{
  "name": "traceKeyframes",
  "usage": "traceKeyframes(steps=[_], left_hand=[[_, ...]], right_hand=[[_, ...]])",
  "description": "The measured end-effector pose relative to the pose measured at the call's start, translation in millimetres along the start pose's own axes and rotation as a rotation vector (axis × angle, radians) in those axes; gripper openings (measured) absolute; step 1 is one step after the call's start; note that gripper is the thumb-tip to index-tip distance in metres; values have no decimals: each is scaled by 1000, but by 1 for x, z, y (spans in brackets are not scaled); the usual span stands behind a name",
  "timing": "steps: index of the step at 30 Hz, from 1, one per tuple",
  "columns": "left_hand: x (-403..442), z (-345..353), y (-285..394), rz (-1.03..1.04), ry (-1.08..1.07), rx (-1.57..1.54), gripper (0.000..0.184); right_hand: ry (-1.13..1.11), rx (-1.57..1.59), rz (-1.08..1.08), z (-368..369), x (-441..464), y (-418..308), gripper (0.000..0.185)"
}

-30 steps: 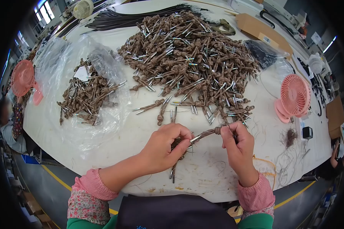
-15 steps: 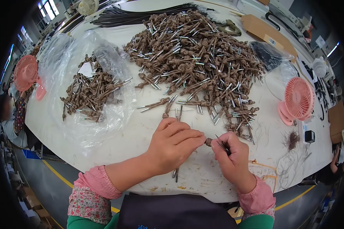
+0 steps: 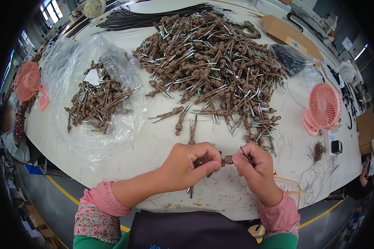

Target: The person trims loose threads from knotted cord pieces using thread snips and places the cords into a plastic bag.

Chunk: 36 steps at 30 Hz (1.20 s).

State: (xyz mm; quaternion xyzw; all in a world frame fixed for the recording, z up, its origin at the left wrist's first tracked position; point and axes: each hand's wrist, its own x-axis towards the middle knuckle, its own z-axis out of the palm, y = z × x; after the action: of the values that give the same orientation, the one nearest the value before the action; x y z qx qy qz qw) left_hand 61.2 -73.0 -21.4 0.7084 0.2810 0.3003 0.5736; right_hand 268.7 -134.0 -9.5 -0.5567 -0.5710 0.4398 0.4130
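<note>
A brown knotted cord (image 3: pixel 227 159) is stretched between my two hands, its knot showing in the gap. My left hand (image 3: pixel 191 165) is closed on the cord's left part, thumb and forefinger pinched. My right hand (image 3: pixel 255 171) pinches its other end, and a thin dark pointed thing (image 3: pixel 247 155) sticks up from between those fingers; what it is I cannot tell. Under and beside my left hand lie dark cords with metal tips (image 3: pixel 193 129). Just beyond is a loose knotted cord (image 3: pixel 181 120), in front of a large pile of brown knotted cords (image 3: pixel 212 62).
A clear plastic bag (image 3: pixel 93 147) with a smaller pile of cords (image 3: pixel 97 101) lies at the left. Pink fans stand at the left (image 3: pixel 28 81) and right (image 3: pixel 323 106). A small black box (image 3: pixel 336 147) and loose threads (image 3: pixel 318 152) are at the right. A person (image 3: pixel 14 133) sits far left.
Both hands have come down and nearer together since a second ago, with the cord between them. My left hand has turned from back-up to a visible thumb-and-forefinger pinch in the last half second.
</note>
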Motion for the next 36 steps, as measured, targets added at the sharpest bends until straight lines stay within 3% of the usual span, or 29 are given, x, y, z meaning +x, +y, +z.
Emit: traceKeyframes(steps=[2, 7, 9, 12, 21, 36], left_hand=[[1, 1, -8, -110, 51, -227, 8], [3, -2, -10, -177, 147, -262, 10], [4, -3, -9, -186, 167, -254, 10], [4, -5, -9, -221, 131, -218, 8], [3, -1, -9, -181, 168, -118, 8], [2, 1, -2, -97, 204, 58, 8]], right_hand=[[85, -59, -109, 4, 2, 4, 16], [336, -358, -424, 12, 10, -11, 24], [297, -822, -705, 4, 10, -2, 34], [357, -1039, -808, 8, 9, -2, 33], [355, -1193, -810, 13, 7, -5, 22], [302, -1254, -763, 13, 4, -10, 24]])
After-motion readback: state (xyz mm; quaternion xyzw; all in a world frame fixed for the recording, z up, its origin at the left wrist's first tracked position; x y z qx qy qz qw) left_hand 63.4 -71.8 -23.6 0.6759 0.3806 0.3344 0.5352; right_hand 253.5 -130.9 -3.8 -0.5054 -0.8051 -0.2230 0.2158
